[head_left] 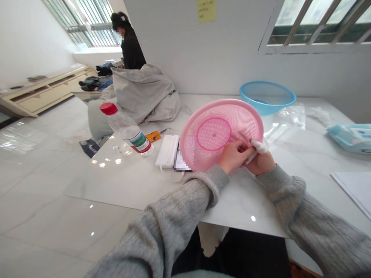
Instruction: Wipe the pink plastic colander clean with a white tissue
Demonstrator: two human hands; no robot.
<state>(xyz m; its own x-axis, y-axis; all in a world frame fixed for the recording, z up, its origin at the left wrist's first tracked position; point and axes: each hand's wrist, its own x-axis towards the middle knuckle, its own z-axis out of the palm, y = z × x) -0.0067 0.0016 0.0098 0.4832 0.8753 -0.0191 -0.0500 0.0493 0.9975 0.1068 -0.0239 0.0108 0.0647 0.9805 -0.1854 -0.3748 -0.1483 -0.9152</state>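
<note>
Bare hands meet at the lower right rim of a pink mesh basket [214,133], tilted above the bench [124,189]: the right hand [262,163] closes round a white wipe [260,146] there, while the left hand [232,157] has its fingers drawn narrow; whether they pinch rim or wipe, I cannot tell. Below the forearms runs the bench's front edge, with some open surface before the basket and more rightward, up to white paper [355,189] and a blue packet [352,138]. Crowding the left rim are a white device [168,150] and its cable, with a red-capped bottle [127,129] farther out. Behind, a blue basket [268,92] and grey fabric [145,92] limit movement toward the wall.
</note>
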